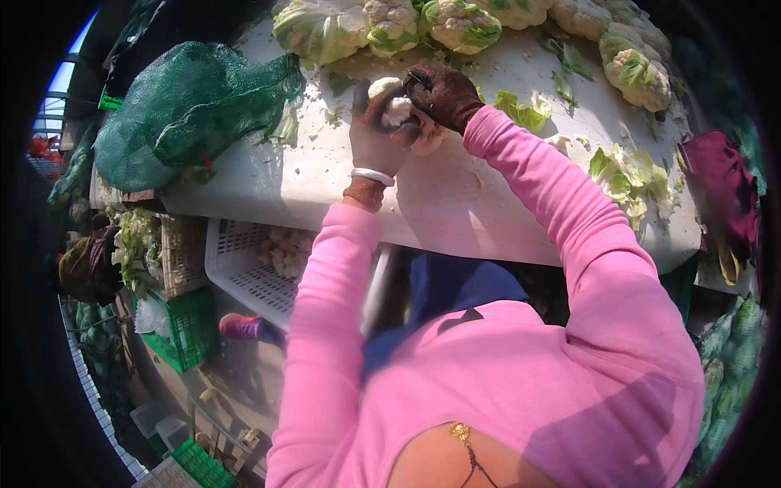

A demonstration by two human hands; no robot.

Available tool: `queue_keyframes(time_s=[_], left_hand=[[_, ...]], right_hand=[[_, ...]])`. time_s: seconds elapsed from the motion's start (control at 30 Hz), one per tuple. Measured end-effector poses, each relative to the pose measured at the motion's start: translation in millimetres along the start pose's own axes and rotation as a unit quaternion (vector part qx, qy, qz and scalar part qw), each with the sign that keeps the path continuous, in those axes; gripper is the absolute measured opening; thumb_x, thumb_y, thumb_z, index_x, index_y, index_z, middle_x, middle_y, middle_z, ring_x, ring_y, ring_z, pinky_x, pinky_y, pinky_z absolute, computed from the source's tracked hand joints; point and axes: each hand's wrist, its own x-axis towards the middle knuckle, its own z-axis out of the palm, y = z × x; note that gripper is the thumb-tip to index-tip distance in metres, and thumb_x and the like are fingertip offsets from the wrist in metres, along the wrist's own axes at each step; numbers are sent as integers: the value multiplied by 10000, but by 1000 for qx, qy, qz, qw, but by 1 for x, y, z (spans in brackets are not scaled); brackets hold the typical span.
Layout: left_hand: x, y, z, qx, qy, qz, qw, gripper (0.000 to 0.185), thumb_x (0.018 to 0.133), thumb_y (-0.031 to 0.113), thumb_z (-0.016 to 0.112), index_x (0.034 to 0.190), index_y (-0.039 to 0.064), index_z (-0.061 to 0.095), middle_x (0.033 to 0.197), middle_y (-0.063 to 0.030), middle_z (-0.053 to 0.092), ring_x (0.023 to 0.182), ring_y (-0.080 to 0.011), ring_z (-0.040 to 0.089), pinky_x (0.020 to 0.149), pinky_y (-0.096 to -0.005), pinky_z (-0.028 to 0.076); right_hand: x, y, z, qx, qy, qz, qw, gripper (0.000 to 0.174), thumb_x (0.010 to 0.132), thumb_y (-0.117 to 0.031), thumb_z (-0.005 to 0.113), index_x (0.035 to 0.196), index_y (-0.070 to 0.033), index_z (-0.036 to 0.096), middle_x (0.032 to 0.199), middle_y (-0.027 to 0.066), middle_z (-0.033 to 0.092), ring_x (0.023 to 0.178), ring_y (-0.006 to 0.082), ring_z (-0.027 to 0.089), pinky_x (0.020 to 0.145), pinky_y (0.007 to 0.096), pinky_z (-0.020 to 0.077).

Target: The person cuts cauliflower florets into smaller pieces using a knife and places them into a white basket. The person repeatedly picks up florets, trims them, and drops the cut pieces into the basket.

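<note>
Over the white table (451, 201), my gloved left hand (381, 131) is wrapped around a piece of cauliflower (398, 110), its fingers spread over the white florets. A white bangle circles that wrist. Close against the cauliflower's right side, my right hand (442, 91), in a dark brown glove, is closed on a thin tool, perhaps a knife, of which only a narrow part shows. Whole cauliflower heads (460, 27) with green leaves line the far side of the table.
A green mesh sack (195, 116) lies at the table's left. Loose leaves (631, 177) are scattered on the right. Below the table edge, a white plastic crate (244, 287) holds cauliflower pieces (287, 250). A green crate (189, 329) stands at lower left; a maroon cloth (720, 189) hangs at the right.
</note>
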Motion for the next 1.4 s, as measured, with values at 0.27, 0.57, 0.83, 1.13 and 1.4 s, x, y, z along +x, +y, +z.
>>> queue_keyframes(time_s=[0.27, 0.57, 0.83, 1.13, 1.4], left_hand=[[-12, -39, -14, 47, 45, 50, 997, 214, 765, 35, 632, 979, 30, 613, 1078, -107, 583, 915, -213, 599, 822, -301, 471], [18, -68, 1, -43, -6, 31, 999, 651, 702, 184, 736, 1277, 52, 462, 1288, -173, 450, 1210, -325, 419, 1000, -364, 357], [7, 2, 20, -87, -22, -3, 996, 426, 631, 189, 739, 1023, 67, 622, 1165, -107, 505, 1062, -320, 460, 904, -397, 406], [-21, 41, 55, -34, 87, -13, 996, 530, 646, 83, 702, 1139, 57, 509, 1124, -146, 445, 1086, -315, 424, 944, -395, 367], [-23, -17, 33, -13, 31, -28, 999, 455, 698, 125, 747, 1095, 2, 560, 1070, -106, 554, 956, -223, 564, 852, -333, 475]], right_hand=[[-26, 42, 16, 92, 154, -78, 981, 228, 861, -291, 596, 988, -103, 611, 945, 121, 596, 841, 333, 592, 744, 362, 487], [-20, 47, 6, 40, 48, -106, 992, 306, 871, -354, 566, 1067, -127, 626, 996, 110, 607, 949, 320, 581, 811, 362, 479], [-80, -11, -40, 154, -154, 118, 969, 195, 927, -220, 440, 938, -36, 502, 665, 96, 497, 576, 233, 524, 521, 354, 452], [-44, -3, -59, -306, -473, 18, 826, 213, 689, -132, 710, 878, -34, 704, 830, 148, 675, 784, 251, 655, 749, 354, 520], [-35, 36, -65, 59, -412, 223, 882, 135, 830, -170, 463, 892, -106, 565, 583, 53, 520, 443, 173, 489, 376, 333, 418]])
